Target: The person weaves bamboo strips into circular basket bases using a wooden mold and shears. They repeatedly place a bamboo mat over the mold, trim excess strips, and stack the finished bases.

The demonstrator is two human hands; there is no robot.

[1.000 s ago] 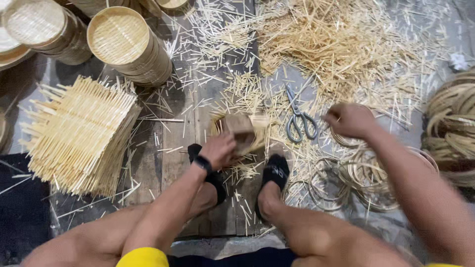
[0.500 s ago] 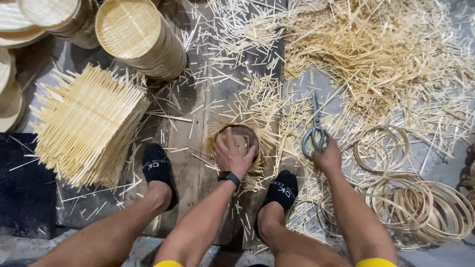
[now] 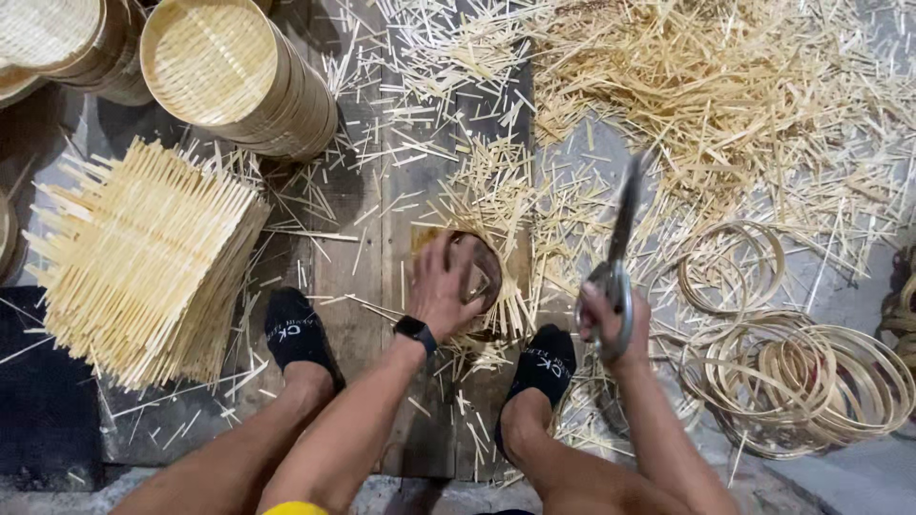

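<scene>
Pressing down on a small round woven bamboo piece with a dark rim (image 3: 480,277), the left hand (image 3: 447,289) lies spread over its near side, palm and fingers flat on it and not curled round it, a black wristwatch (image 3: 416,331) at the wrist. This round piece sits on a wooden plank (image 3: 382,315) between the person's two feet, on top of a scatter of short pale bamboo slivers (image 3: 496,195) that fan out around it. Just to its right, the right hand (image 3: 611,329) is closed in a fist about the loop handles of a pair of metal scissors (image 3: 618,253), whose blades point up and away (motion blur hides whether the blades are parted). Both feet wear black socks: the left foot (image 3: 296,332) rests on the plank's left side, the right foot (image 3: 542,367) near the scissors hand. Further right lies a loose heap of thin bamboo hoops (image 3: 811,367), overlapping one another. Beyond the plank, toward the top right, spreads a broad litter of cut bamboo sticks (image 3: 744,105). On the left stands a thick stack of square woven bamboo mats (image 3: 143,257) with bristling edges, and behind it a stack of round woven bamboo trays (image 3: 243,81) lying on its side.
</scene>
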